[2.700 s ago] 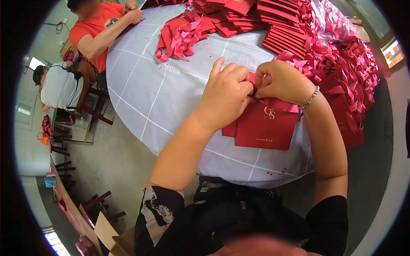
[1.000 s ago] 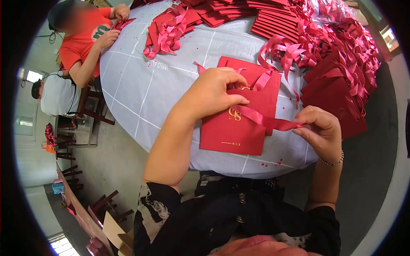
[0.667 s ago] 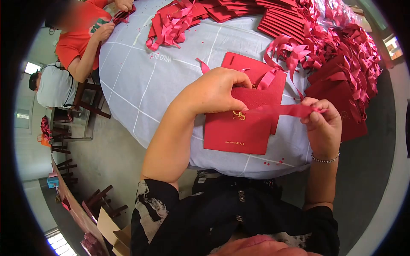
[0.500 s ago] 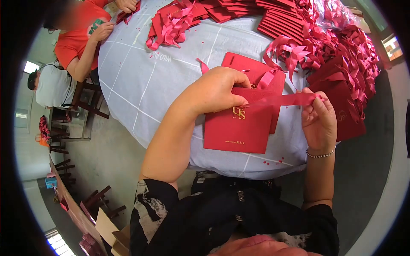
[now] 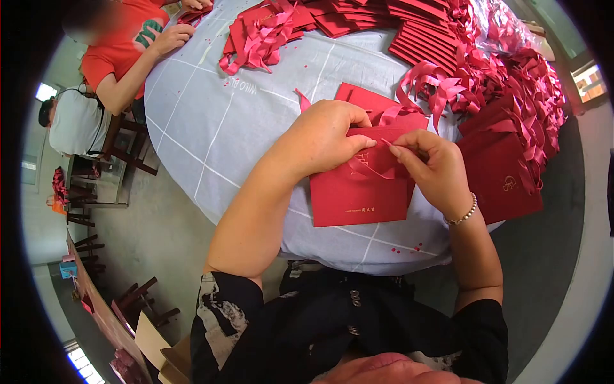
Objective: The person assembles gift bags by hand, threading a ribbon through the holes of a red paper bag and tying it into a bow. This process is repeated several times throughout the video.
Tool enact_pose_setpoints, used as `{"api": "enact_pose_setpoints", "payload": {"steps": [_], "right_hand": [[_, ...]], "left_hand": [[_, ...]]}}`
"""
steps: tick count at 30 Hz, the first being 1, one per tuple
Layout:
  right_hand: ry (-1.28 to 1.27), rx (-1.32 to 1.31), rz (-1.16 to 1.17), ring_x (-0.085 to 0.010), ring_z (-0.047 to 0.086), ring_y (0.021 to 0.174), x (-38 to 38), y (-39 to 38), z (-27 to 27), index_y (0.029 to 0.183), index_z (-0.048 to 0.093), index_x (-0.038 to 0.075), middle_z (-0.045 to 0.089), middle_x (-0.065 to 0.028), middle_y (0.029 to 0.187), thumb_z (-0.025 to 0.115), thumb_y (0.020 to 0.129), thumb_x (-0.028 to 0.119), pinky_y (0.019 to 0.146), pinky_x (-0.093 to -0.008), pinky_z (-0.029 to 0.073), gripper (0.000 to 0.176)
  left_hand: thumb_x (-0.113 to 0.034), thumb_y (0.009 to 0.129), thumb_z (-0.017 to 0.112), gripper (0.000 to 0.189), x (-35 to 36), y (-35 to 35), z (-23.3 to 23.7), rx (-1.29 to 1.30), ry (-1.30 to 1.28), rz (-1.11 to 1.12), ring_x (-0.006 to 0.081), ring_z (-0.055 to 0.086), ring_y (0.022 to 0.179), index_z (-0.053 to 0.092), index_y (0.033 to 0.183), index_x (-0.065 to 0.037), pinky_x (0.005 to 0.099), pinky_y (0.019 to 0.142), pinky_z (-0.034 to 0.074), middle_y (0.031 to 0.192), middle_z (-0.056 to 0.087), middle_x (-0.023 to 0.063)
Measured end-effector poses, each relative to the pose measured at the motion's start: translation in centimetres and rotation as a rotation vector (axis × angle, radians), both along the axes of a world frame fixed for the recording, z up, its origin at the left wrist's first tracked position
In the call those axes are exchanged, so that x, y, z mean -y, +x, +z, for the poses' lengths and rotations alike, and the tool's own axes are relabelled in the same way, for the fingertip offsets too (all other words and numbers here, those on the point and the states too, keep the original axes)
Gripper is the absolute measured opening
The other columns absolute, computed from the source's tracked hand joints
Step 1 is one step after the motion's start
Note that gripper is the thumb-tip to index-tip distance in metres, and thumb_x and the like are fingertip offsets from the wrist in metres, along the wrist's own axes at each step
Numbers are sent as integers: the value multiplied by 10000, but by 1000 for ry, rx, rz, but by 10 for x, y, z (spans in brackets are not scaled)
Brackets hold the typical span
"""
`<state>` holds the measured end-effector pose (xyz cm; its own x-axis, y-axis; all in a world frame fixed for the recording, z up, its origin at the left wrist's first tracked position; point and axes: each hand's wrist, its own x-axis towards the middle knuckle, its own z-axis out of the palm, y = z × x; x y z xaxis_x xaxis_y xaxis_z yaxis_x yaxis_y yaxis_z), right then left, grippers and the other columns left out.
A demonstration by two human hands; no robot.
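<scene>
A red paper gift bag (image 5: pixel 359 197) with gold lettering lies flat near the table's front edge. My left hand (image 5: pixel 327 136) is closed on its top edge, thumb on the front face and fingers behind. A red ribbon (image 5: pixel 373 173) hangs in a loose loop across the front of the bag. Its tip is pinched between thumb and finger of my right hand (image 5: pixel 436 168), close to the bag's upper edge. Another red bag (image 5: pixel 364 96) with ribbon lies partly covered beneath this one. My left hand hides part of the lettering.
Bags with ribbons (image 5: pixel 505 185) are heaped on the right. Stacked red bags (image 5: pixel 422 45) line the far side, near a ribboned pile (image 5: pixel 256 38). A co-worker in a red shirt (image 5: pixel 118 61) handles something red at the upper left. The tablecloth (image 5: pixel 211 134) is pale with white lines.
My right hand has moved left from beside the bag to its top edge, bringing the ribbon end along. The stretched ribbon now hangs slack in a loop. My left hand keeps its hold.
</scene>
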<state>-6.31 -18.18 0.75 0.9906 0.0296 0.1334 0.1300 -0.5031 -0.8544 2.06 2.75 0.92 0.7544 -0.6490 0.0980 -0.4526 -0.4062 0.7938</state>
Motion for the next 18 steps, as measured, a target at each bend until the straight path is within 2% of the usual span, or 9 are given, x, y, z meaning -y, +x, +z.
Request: {"api": "enact_pose_setpoints", "payload": {"steps": [1, 3, 4, 6, 10, 18], "right_hand": [[-1, -1, -2, -92, 587, 588, -1, 2, 1, 857, 674, -7, 623, -96, 662, 728, 881, 103, 525, -287, 443, 125], [-199, 66, 0, -163, 592, 553, -4, 5, 6, 844, 677, 3, 627, -143, 670, 730, 874, 123, 522, -316, 447, 134], [-199, 64, -1, -163, 592, 553, -5, 7, 5, 844, 677, 3, 627, -143, 670, 730, 874, 123, 522, -316, 447, 134], [-210, 75, -29, -240, 601, 547, -7, 8, 3, 841, 673, 6, 633, -161, 672, 729, 871, 132, 532, -346, 459, 142], [-171, 135, -42, -271, 619, 559, -9, 11, -2, 845, 668, 5, 635, -165, 668, 727, 871, 131, 546, -365, 471, 142], [-263, 131, -65, -328, 638, 615, -10, 11, 1, 827, 652, 13, 633, -170, 679, 715, 865, 138, 572, -406, 486, 144]], "left_hand": [[-137, 804, 755, 198, 1, -1, 1, 36, 12, 13, 228, 642, 742, 686, 914, 13, 331, 699, 501, 825, 676, 140], [-141, 803, 754, 200, 1, -2, 0, 72, 23, 25, 247, 648, 754, 689, 914, 12, 339, 703, 503, 831, 677, 146], [-133, 798, 752, 199, 2, -2, -1, 96, 13, 27, 264, 649, 763, 688, 917, 13, 346, 704, 503, 833, 675, 147], [-124, 792, 749, 198, 2, -3, -1, 117, 2, 28, 281, 650, 771, 688, 920, 14, 353, 705, 502, 834, 674, 147], [-115, 780, 750, 199, 4, -7, 0, 207, 2, 36, 310, 647, 777, 685, 917, 14, 368, 700, 502, 836, 666, 160], [-103, 778, 736, 168, 8, -10, -1, 295, -7, 27, 347, 642, 794, 675, 884, 12, 397, 697, 507, 841, 662, 167]]}}
